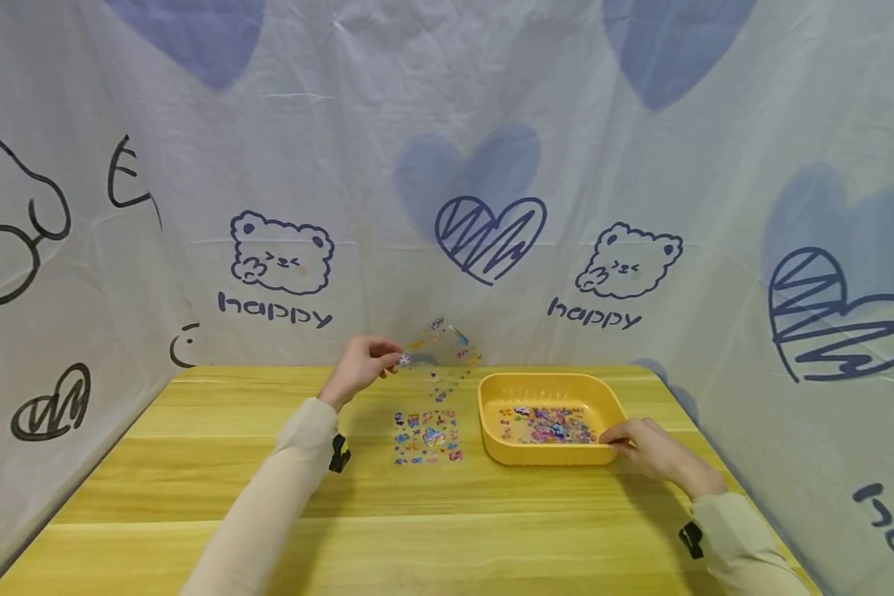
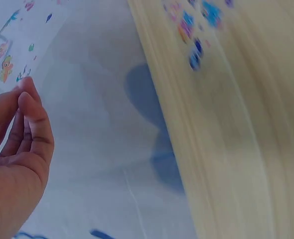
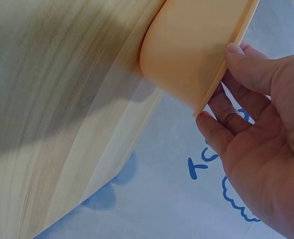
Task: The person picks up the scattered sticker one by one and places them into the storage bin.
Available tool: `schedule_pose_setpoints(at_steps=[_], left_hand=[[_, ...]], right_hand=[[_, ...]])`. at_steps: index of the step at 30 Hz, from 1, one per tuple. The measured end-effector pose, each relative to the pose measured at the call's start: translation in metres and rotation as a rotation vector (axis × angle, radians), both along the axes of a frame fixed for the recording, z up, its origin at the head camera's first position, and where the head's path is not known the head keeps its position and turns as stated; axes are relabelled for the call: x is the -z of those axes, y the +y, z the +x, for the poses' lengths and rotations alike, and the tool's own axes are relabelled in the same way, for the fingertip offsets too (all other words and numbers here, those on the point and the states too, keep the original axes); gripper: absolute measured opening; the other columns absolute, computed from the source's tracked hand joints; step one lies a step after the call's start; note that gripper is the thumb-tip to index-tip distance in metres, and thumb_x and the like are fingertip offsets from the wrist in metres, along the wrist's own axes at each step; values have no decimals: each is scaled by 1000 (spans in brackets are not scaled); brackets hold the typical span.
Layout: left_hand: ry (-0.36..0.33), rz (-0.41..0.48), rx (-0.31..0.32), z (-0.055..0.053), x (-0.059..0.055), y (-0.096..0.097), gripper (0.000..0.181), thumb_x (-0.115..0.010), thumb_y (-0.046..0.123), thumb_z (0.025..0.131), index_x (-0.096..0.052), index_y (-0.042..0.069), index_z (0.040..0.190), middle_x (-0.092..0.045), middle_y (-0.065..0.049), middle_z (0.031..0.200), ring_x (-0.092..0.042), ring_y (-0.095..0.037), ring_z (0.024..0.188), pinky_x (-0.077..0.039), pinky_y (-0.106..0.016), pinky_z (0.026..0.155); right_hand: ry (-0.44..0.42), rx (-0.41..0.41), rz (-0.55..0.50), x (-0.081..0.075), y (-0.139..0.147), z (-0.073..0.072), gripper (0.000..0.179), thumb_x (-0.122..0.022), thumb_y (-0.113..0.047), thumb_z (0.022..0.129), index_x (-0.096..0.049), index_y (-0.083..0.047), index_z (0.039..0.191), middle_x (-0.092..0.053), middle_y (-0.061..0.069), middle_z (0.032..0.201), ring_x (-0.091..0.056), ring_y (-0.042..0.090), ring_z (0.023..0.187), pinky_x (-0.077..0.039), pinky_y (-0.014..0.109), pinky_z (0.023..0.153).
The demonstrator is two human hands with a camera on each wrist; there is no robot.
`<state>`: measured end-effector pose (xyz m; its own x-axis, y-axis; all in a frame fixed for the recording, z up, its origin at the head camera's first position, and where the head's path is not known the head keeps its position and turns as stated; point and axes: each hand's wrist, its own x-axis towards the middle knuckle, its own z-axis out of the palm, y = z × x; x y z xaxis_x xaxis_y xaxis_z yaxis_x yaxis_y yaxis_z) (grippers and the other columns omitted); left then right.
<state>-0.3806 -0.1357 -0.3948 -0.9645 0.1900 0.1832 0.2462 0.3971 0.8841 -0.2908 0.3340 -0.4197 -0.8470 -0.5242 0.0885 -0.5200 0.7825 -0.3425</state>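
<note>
Raised over the far edge of the table, my left hand (image 1: pixel 361 364) pinches a corner of a clear sticker sheet (image 1: pixel 462 338) between thumb and fingertips. Small colourful cartoon prints dot the sheet; a pony (image 2: pixel 6 68) shows in the left wrist view. Below it, a second group of colourful stickers (image 1: pixel 434 437) lies in a square on the tabletop, left of a yellow plastic basin (image 1: pixel 547 454). My right hand (image 1: pixel 648 447) grips the basin's near right rim, thumb on one side and fingers on the other. Many small colourful pieces (image 1: pixel 555 426) lie inside the basin.
The wooden table (image 1: pixel 417 530) ends just behind the basin and the sheet. A pale curtain (image 1: pixel 387 165) printed with hearts, bears and lettering hangs along its back and sides. Dark devices are strapped at both sleeves.
</note>
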Motion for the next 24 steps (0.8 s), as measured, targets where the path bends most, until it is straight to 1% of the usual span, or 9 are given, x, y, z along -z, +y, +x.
schedule_pose_setpoints(at_steps=[2, 5, 9, 13, 18, 20, 24], left_hand=[[12, 5, 0, 0, -4, 11, 19, -60, 10, 97, -70, -1, 110, -70, -17, 95, -65, -34, 84, -56, -40, 73], [20, -1, 2, 2, -9, 27, 19, -60, 11, 98, -71, 1, 109, -70, -15, 94, -64, -26, 80, -55, -32, 69], [11, 11, -1, 2, -11, 43, 18, -59, 12, 98, -70, 2, 109, -69, -15, 95, -62, -19, 76, -54, -28, 68], [19, 35, -10, 2, -12, 51, 17, -60, 10, 98, -71, 1, 108, -69, -16, 94, -62, -17, 75, -54, -28, 67], [23, 69, -12, 3, -9, 59, 16, -62, 10, 96, -72, 0, 105, -70, -18, 93, -64, -17, 73, -56, -29, 66], [20, 72, -8, 3, -7, 62, 16, -62, 11, 97, -72, 0, 105, -70, -19, 94, -64, -17, 73, -56, -29, 67], [34, 63, 3, 3, -6, 67, 17, -61, 12, 97, -71, 1, 105, -70, -20, 94, -64, -18, 73, -56, -29, 67]], right_hand=[[-3, 4, -2, -1, 0, 0, 19, -61, 4, 91, -74, 2, 106, -75, 13, 102, -70, 32, 93, -58, 38, 76], [-5, 12, -6, -2, 0, 1, 19, -61, 4, 91, -74, 2, 106, -74, 13, 102, -70, 32, 94, -58, 38, 77], [-3, 12, -5, -3, -1, 3, 19, -61, 4, 91, -74, 2, 105, -74, 14, 102, -69, 33, 94, -58, 39, 77], [0, 5, -6, -4, -2, 3, 19, -61, 4, 91, -74, 2, 105, -75, 14, 101, -70, 32, 93, -58, 38, 77], [8, -3, -9, -1, -2, 2, 18, -62, 3, 91, -74, 3, 104, -75, 14, 100, -70, 32, 93, -58, 38, 76], [2, 3, -10, -1, -1, 2, 18, -62, 4, 91, -74, 3, 105, -75, 14, 101, -70, 33, 93, -58, 39, 77], [-18, 21, -11, -2, -2, 2, 20, -61, 4, 91, -73, 3, 107, -74, 15, 103, -69, 34, 96, -57, 40, 78]])
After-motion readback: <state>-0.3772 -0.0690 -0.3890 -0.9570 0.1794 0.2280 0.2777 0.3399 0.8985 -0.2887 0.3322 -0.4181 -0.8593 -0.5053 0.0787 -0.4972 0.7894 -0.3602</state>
